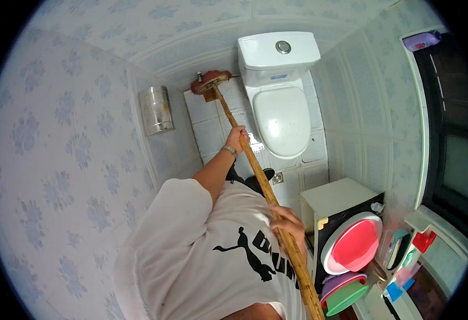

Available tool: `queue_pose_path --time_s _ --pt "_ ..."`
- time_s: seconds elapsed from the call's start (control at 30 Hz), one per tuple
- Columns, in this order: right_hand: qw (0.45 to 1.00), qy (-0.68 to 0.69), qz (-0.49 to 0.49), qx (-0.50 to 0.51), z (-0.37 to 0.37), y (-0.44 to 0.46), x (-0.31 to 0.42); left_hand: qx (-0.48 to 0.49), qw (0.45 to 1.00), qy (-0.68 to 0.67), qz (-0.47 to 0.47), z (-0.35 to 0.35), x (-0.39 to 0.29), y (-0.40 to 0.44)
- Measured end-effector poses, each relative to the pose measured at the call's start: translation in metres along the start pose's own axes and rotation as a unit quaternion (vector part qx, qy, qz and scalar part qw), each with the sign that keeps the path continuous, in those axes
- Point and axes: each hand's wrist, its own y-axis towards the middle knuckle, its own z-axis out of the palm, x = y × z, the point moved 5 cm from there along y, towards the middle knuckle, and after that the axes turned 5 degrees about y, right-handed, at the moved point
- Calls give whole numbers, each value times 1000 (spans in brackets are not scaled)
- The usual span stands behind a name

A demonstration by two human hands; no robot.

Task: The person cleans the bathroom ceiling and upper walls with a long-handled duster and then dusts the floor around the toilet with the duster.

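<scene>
A long wooden pole (259, 172) runs from the bottom edge up to a reddish-brown mop head (211, 81), which lies on the tiled floor in the corner left of the white toilet (282, 121). My left hand (237, 140), with a watch on its wrist, is wrapped round the pole partway up. Lower down, my right hand (288, 226) grips the same pole near the shirt. The toilet lid is closed.
A metal cylinder (156, 110) is on the left wall. A floor drain (278, 177) lies near my feet. At the right stand a white cabinet (340, 194), pink and green basins (355, 244) and a shelf of small items. A purple bottle (422, 41) rests on the window ledge.
</scene>
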Motion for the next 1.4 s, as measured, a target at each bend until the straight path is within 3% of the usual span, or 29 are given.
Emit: queue_pose_path --time_s 0.23,0.3,0.4,0.5,0.73,0.9,1.17,1.4 --pt "997 44 7 -62 -9 -20 -5 -13 997 60 -42 14 23 20" --pt "994 83 -4 -70 -12 -23 -8 -51 988 135 -58 12 22 16" --pt "996 38 4 -75 -6 -32 -22 -63 983 167 -32 4 25 27" --pt "999 20 23 -16 -10 -22 -11 -30 989 137 -36 0 30 31" --pt "1000 11 -14 6 -3 -9 -15 -29 996 82 -1 -16 13 20" --pt "995 63 17 -69 -2 -11 -22 -65 996 62 5 -23 2 15" --pt "993 28 36 -106 0 -24 -13 -2 994 106 -37 5 23 37" --pt "989 54 68 -123 4 -56 -27 -43 983 175 -45 3 40 27"
